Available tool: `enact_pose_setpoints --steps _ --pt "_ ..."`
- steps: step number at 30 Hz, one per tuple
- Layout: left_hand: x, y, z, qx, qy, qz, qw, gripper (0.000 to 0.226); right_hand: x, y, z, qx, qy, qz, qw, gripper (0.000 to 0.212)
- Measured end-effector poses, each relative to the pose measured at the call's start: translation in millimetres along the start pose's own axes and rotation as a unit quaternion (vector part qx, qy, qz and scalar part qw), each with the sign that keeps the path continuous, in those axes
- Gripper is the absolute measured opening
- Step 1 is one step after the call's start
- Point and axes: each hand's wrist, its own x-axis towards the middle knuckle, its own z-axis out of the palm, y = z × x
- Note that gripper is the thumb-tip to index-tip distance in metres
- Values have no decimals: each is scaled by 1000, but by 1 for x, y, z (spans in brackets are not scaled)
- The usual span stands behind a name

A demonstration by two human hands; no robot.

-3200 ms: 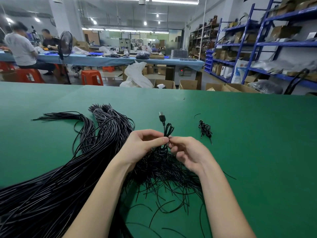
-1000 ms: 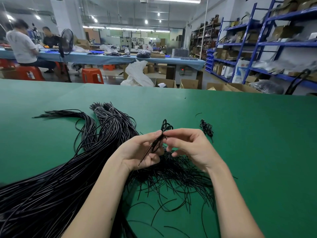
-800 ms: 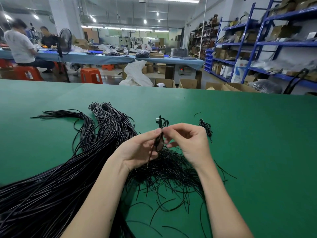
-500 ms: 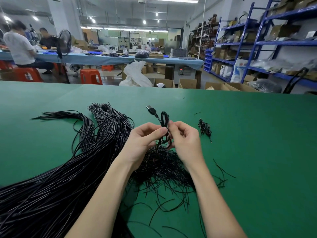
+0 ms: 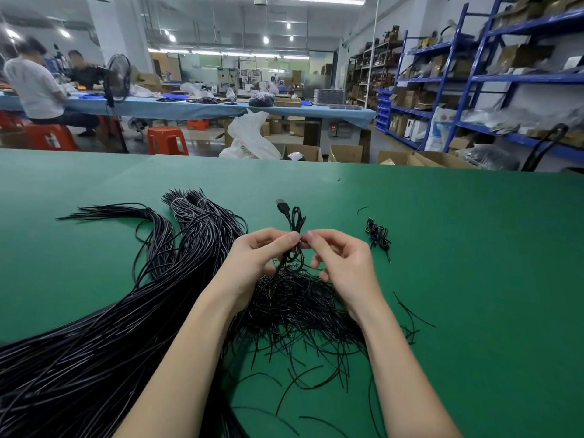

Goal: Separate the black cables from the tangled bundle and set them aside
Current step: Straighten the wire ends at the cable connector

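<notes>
Left hand [image 5: 257,254]: fingertips pinched on a looped USB cable [image 5: 295,222].
Right hand [image 5: 343,260]: pinching the same loop.
Tangled bundle [image 5: 297,308]: beneath both hands.
Small coiled cables [image 5: 377,235]: at 2 o'clock, apart.

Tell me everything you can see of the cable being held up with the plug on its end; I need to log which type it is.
The cable is thin, black and looks rubber-sheathed, folded into a small loop that stands above the fingers. A black plug with a metal tip, USB-like, sticks up and to the left at its end. The left hand and right hand both pinch it at the loop's base. Below the fingers it runs down into the tangled pile on the green table.
</notes>
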Motion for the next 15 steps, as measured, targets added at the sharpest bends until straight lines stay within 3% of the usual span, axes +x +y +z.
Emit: enact_pose_setpoints --steps 4,9,12,15 --pt "-3 4 -2 -43 -12 -19 999 34 0 -3 -7 -114 -18 -92 989 3" --pt "-4 7 -2 -48 -27 -20 998 31 -1 -10 -4 -184 -17 -145 972 9" --pt "-4 7 -3 -40 -26 -12 999 25 -2 -14 -3 -31 -86 13 996 19" --pt "-5 8 -3 -40 -39 -13 998 20 -1 -19 -6 130 -140 177 966 15"
